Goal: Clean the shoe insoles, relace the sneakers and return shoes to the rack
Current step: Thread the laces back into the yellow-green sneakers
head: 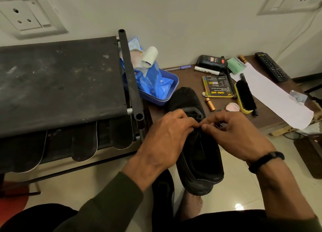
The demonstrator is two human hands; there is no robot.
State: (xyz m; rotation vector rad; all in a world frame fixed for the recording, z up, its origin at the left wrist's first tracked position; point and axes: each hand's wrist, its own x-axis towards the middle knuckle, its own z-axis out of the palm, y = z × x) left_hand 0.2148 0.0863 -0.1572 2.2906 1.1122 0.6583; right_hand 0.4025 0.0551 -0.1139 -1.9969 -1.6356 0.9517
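A black sneaker point(195, 144) sits in the middle, with its toe pointing away toward the brown surface point(188, 85) and its heel near a bare foot point(191, 203) on the tiled floor point(235, 188). Both hands are on top of the sneaker, right where the lace point(196, 115) is. The left hand point(167, 134) has its fingers curled and pinched together on the lace. The right hand point(233, 134) is pinched on the lace too, and its thumb tip almost touches the left hand. A black band point(266, 161) goes around the right wrist. A second dark shoe point(163, 193) lies on the floor just under the left arm. To the left is a black shoe rack point(57, 85) with a dusty cloth top. Under that top, dark insoles point(85, 142) lie side by side on the lower shelf, and their rounded ends stick out over the edge. On the surface behind the sneaker there is a blue tray point(171, 85) with blue packets in it, a yellow brush with black bristles point(244, 96), a black and yellow pad point(217, 86), a white sheet of paper point(275, 95), a marker point(207, 71) and a remote point(271, 67).
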